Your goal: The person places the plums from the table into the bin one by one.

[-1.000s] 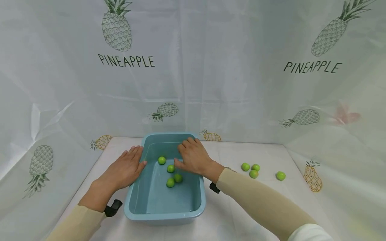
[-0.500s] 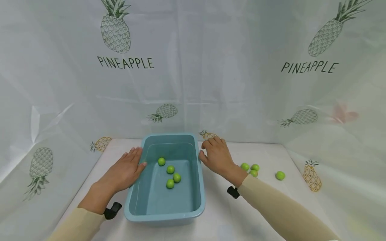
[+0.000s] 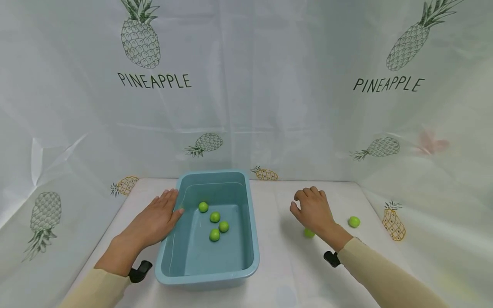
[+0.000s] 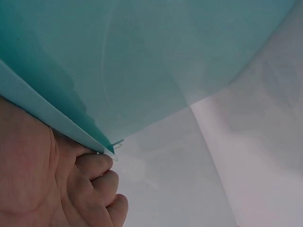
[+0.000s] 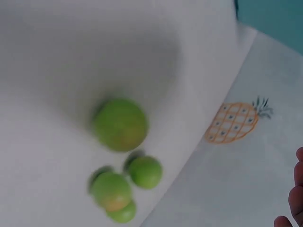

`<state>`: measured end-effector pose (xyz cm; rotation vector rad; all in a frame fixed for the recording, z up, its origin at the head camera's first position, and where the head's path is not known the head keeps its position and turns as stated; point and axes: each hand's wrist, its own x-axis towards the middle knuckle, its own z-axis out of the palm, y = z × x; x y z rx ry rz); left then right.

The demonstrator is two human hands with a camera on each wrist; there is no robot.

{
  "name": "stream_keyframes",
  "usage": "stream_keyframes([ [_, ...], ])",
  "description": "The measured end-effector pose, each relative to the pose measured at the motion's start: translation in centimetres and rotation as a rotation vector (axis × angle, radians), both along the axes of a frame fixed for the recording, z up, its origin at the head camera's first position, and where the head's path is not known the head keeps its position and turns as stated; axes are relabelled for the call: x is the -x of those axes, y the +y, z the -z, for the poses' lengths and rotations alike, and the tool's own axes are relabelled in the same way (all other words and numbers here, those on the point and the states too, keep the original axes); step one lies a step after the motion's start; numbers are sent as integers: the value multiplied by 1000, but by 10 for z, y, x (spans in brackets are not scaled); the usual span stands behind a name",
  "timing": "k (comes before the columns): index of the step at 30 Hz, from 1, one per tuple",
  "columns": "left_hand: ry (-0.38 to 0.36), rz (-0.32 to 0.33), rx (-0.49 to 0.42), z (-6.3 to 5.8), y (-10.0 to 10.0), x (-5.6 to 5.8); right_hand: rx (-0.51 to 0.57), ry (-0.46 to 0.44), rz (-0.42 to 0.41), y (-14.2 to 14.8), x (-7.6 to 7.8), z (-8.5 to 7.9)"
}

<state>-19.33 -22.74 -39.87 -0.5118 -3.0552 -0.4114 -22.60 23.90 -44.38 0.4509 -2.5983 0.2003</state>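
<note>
Blue rectangular plastic basin (image 3: 208,279), containing four round green fruits (image 3: 215,217), abuts the left hand (image 3: 155,220), fingers straight; the right hand (image 3: 316,212), fingers loosely bent, unloaded, hovers above the white worktop (image 3: 275,256).

1. You have four green fruits (image 3: 215,217) inside one tub (image 3: 208,279).
2. Your right wrist view shows four green fruits on one table (image 3: 281,256); your head view shows two there, one partly hidden.
3. You show one left hand (image 3: 154,221) and one right hand (image 3: 316,212).
4. You face eight printed pineapples (image 3: 140,43) and two printed words (image 3: 154,80).
</note>
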Motion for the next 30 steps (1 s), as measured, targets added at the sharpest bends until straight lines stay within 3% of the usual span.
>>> stream_keyframes([
  [6,9,6,2,0,-1,0,-37,0,33,34,-8,4],
  [12,3,9,-5,-1,-1,0,-108,34,7,61,-12,9],
  [17,-4,13,-6,-1,0,0,-139,-1,-30,75,-17,15],
  [27,-1,12,0,2,-2,2,-438,-50,-151,77,-24,45],
  [30,0,10,3,2,-1,3,-480,-55,-162,75,-27,52],
])
